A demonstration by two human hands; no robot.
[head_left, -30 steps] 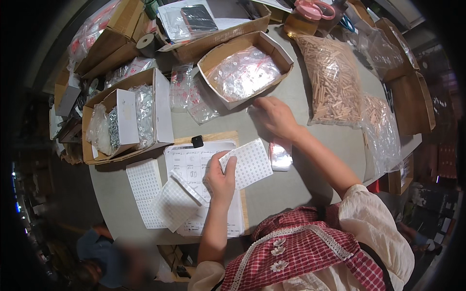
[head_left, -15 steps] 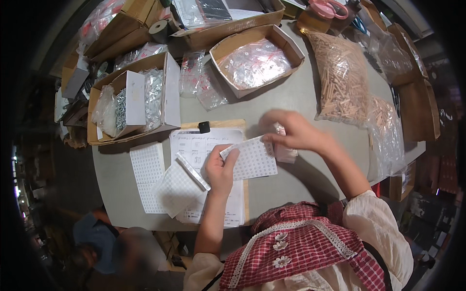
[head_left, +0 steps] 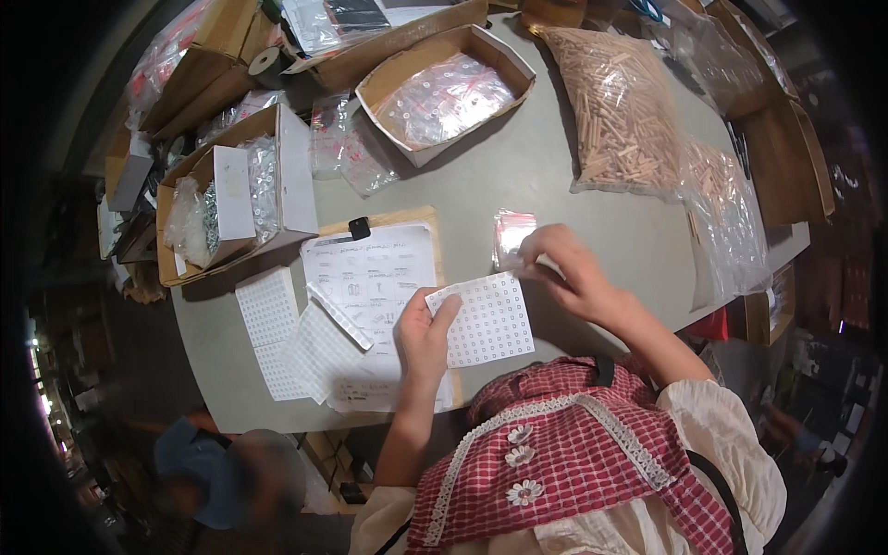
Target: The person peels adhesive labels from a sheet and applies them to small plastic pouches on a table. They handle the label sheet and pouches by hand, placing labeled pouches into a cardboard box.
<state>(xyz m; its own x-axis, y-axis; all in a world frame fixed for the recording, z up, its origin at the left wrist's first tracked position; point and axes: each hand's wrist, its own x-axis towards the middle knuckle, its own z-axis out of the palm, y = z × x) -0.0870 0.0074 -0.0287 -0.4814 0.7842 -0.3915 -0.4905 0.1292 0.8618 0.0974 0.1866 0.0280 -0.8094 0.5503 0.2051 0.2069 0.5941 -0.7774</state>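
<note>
My left hand [head_left: 425, 335] holds a white sheet of small printed squares [head_left: 490, 322] by its left side, thumb on top. Beside the sheet's upper right corner is my right hand [head_left: 581, 280], its fingers bent in toward the thumb; anything pinched there is too small to make out. Just past those fingertips lies a small stack of clear plastic bags with red edges [head_left: 511, 231]. Under and left of my left hand, printed papers [head_left: 370, 268] sit on a clipboard [head_left: 431, 222]. More square-patterned sheets [head_left: 264, 314] overlap them, one with a curled edge.
A box of screws and bagged hardware [head_left: 298, 185] stands at the left. Toward the back is an open carton [head_left: 444, 153] of small bags holding washers. At the right lie a large bag of wooden dowels [head_left: 615, 111] and a second dowel bag [head_left: 721, 203]. Another person [head_left: 199, 472] is at lower left.
My view has shifted, so the table's things appear farther left and most of them higher. My right hand has come down a little beside the sheet's corner, uncovering more of the small bags.
</note>
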